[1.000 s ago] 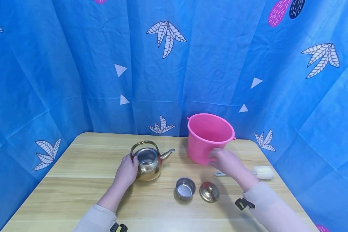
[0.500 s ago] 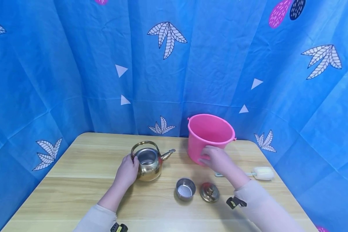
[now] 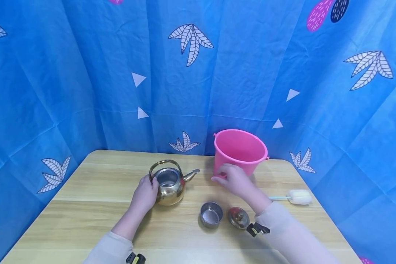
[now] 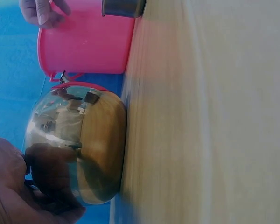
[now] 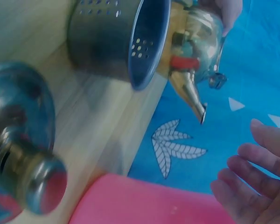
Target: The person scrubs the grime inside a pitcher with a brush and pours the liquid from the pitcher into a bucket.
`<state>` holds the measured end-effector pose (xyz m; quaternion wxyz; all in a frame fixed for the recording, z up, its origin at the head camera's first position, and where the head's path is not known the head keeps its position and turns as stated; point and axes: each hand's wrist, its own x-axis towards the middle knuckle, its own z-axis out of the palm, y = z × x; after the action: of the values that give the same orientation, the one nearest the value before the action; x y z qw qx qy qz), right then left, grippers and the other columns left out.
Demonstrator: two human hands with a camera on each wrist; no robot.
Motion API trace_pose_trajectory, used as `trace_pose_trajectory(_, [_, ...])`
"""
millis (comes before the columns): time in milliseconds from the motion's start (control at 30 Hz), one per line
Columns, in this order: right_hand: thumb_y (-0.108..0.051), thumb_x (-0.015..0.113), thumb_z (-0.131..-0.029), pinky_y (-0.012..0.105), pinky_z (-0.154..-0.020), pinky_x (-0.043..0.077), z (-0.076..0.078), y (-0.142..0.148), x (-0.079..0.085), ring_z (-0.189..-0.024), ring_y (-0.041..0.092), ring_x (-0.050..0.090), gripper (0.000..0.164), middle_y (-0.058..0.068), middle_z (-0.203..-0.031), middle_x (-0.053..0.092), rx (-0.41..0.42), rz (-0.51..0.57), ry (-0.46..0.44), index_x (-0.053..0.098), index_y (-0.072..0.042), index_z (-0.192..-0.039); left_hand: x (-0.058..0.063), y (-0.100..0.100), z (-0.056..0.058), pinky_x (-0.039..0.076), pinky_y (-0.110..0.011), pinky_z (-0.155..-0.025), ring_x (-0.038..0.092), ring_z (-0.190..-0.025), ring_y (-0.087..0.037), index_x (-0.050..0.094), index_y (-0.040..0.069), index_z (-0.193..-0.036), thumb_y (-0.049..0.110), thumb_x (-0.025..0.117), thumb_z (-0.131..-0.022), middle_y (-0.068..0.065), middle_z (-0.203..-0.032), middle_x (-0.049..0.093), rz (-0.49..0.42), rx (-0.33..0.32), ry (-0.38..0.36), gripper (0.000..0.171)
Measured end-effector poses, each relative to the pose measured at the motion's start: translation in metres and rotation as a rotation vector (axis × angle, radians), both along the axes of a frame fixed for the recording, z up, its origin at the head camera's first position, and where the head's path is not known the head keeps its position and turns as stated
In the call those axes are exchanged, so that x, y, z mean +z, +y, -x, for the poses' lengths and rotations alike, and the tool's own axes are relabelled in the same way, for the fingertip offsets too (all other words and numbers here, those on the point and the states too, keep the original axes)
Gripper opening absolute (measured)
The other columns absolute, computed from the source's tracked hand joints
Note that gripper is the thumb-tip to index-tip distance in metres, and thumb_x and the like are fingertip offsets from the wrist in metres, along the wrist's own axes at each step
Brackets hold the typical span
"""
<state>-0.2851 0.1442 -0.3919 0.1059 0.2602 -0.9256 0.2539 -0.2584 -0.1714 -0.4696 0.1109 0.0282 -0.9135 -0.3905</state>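
Observation:
A brass-coloured teapot [image 3: 170, 193] stands lidless on the table, its spout toward the right and its arched handle [image 3: 165, 161] raised. My left hand [image 3: 146, 192] grips it at the left, where the handle meets the body; the left wrist view shows fingers [image 4: 67, 214] against the pot's side. In front of the pink bucket, my right hand [image 3: 235, 181] hovers with nothing in it, fingers loosely bent and apart in the right wrist view. Below that hand sit a perforated metal strainer cup [image 3: 211, 215] and, to its right, the brass lid [image 3: 238, 217], knob up.
The pink bucket [image 3: 220, 159] stands upright at the back right. A white-headed bottle brush [image 3: 299, 197] lies by the table's right edge, its handle partly hidden behind my right arm. Blue patterned curtain [image 3: 178, 91] surrounds the wooden table [image 3: 95, 205] at the back and sides.
My right hand has moved left across the bucket's front, uncovering more of the brush. My left hand and the teapot have stayed in place.

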Motion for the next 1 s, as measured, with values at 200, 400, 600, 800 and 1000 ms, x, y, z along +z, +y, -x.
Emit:
trace_pose_trajectory(200, [-0.024,0.081,-0.085,0.028,-0.074,0.056,0.001,-0.014,-0.002,-0.080,0.009,0.065,0.013,-0.009,-0.083,0.069,0.003,0.051,-0.041,0.073,-0.016,-0.092,0.000,0.001,0.001,0.039,-0.060,-0.107,0.048,-0.127,-0.051,0.045,-0.016,-0.136,0.023,0.033,-0.107,-0.038,-0.134,0.049,0.004,-0.007,0.004,0.050])
trace_pose_trajectory(400, [-0.026,0.078,-0.088,0.028,-0.076,0.056,0.007,-0.030,-0.005,-0.080,0.009,0.066,0.010,-0.008,-0.083,0.070,-0.009,0.095,-0.094,0.074,-0.018,-0.092,0.000,0.001,0.001,0.039,-0.059,-0.107,0.048,-0.127,-0.051,0.045,-0.016,-0.135,0.024,0.033,-0.107,-0.038,-0.134,0.049,0.012,-0.002,0.006,0.050])
trace_pose_trajectory(600, [-0.029,0.077,-0.089,0.028,-0.076,0.057,0.015,-0.039,-0.015,-0.081,0.010,0.066,0.018,-0.004,-0.086,0.071,-0.052,0.158,-0.130,0.075,-0.012,-0.095,-0.001,0.001,0.000,0.039,-0.060,-0.107,0.048,-0.127,-0.051,0.046,-0.015,-0.135,0.024,0.033,-0.107,-0.037,-0.133,0.049,0.011,-0.001,0.005,0.050])
trace_pose_trajectory(800, [-0.027,0.077,-0.089,0.027,-0.072,0.056,0.021,-0.046,-0.024,-0.079,0.012,0.065,0.020,-0.002,-0.086,0.070,-0.101,0.193,-0.142,0.073,-0.009,-0.096,0.000,0.002,0.000,0.038,-0.060,-0.107,0.047,-0.128,-0.051,0.046,-0.016,-0.135,0.024,0.032,-0.107,-0.038,-0.134,0.049,0.009,0.003,0.004,0.050])
trace_pose_trajectory(1000, [-0.029,0.076,-0.090,0.029,-0.074,0.057,0.023,-0.053,-0.029,-0.085,0.015,0.067,0.027,0.003,-0.094,0.071,-0.120,0.213,-0.184,0.071,-0.007,-0.104,0.000,0.002,0.000,0.038,-0.060,-0.107,0.047,-0.128,-0.051,0.047,-0.016,-0.133,0.023,0.033,-0.107,-0.038,-0.133,0.049,0.008,0.002,0.009,0.049])
